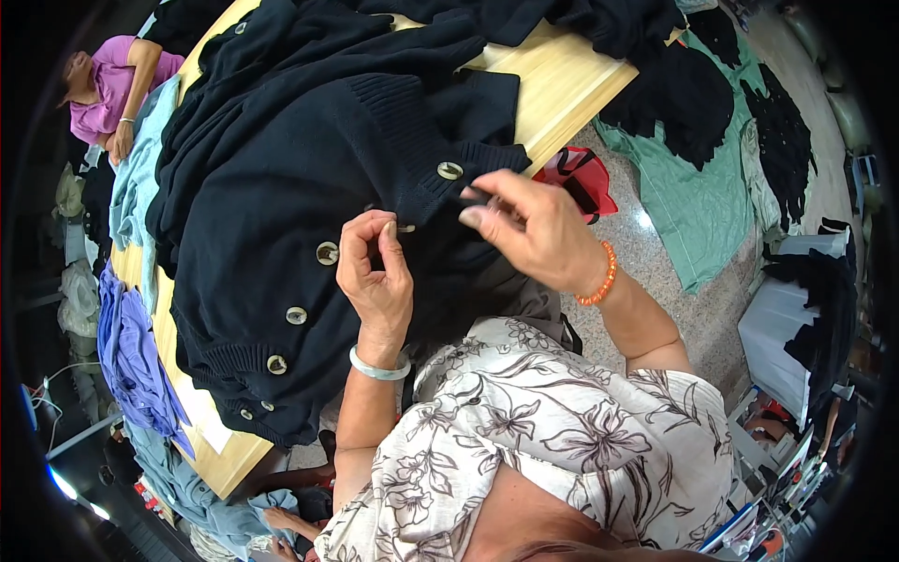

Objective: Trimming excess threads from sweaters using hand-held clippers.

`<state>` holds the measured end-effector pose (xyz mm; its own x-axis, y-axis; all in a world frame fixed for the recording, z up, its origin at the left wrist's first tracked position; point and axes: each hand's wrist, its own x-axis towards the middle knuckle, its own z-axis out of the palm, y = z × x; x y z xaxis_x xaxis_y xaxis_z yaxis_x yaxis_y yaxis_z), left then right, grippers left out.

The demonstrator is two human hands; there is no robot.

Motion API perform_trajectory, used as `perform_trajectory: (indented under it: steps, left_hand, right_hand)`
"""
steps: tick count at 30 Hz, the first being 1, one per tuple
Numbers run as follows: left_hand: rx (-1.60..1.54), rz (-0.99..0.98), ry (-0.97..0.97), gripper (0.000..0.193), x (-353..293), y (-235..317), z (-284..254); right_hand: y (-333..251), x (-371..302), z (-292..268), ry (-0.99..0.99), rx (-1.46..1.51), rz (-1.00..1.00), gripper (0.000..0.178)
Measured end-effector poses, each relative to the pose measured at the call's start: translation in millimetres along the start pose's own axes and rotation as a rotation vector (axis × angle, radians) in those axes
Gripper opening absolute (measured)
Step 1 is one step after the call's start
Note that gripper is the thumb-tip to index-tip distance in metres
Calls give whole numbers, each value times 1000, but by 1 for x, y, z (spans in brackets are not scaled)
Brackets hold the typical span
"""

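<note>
A black knitted cardigan (pixel 272 201) with ribbed edges lies heaped over the table in front of me. Large pale-rimmed buttons run along its front, among them one button (pixel 449 170) near my right fingertips and another button (pixel 327 253) left of my left hand. My left hand (pixel 376 267) is closed, thumb and forefinger pinching at the cardigan's front, where a small pale button (pixel 405 228) shows edge-on. Just to the right, my right hand (pixel 534 229) hovers over the cloth, thumb and fingers apart and slightly blurred; I make out nothing between them.
More dark garments cover the wooden table (pixel 562 80). A purple garment (pixel 136 351) hangs at its left edge. A person in a pink top (pixel 140 80) is at the far left. Right of the table are a red bag (pixel 599 183), green cloth (pixel 684 206) on the floor and a white bin (pixel 777 328).
</note>
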<state>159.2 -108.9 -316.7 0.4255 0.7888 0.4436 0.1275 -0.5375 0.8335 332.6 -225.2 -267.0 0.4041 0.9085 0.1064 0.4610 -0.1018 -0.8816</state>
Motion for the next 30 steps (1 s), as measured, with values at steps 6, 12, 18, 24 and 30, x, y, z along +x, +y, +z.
perform_trajectory:
  steps: [6, 12, 18, 24, 30]
  left_hand:
    - [98, 106, 3, 12, -8, 0, 8]
    - [223, 238, -22, 19, -11, 5, 4]
    - [120, 153, -33, 16, -7, 2, 3]
    - [36, 41, -62, 11, -8, 1, 11]
    - [67, 19, -128, 6, -15, -2, 4]
  right_hand:
    - [7, 3, 27, -149, -225, -158, 28]
    - [3, 7, 30, -320, -294, -125, 29]
    - [5, 10, 34, -328, -303, -118, 29]
    - [19, 8, 36, -223, -300, -174, 29]
    - [14, 9, 39, -361, -366, -138, 31]
